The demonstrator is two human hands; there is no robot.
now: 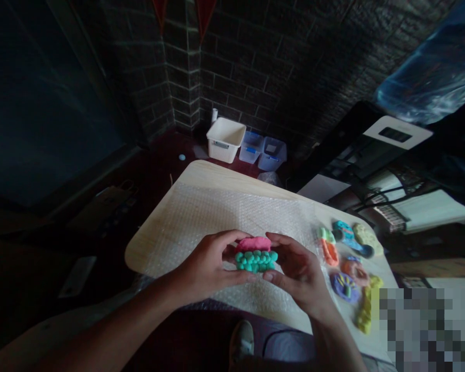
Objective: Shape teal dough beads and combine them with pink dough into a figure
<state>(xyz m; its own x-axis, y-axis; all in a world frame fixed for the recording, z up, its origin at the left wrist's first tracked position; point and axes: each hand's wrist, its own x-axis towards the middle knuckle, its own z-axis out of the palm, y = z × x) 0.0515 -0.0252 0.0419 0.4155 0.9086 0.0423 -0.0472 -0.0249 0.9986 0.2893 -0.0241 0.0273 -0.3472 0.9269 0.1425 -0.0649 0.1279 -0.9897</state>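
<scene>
teal and pink modelling clay piece (256, 261) is held from both sides by the left hand (205, 266) and right hand (300, 274), over bubble wrap (232, 217) on the wooden counter (201, 173); too strong pressing could flatten its small teal balls (256, 262).

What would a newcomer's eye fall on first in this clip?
The bright teal-and-pink clay piece stands out first, held between the left hand and right hand over the bubble wrap on the table. Next come colourful clay shapes along the table's right side. Farther off, a white basket sits in the dark brick corner.
</scene>
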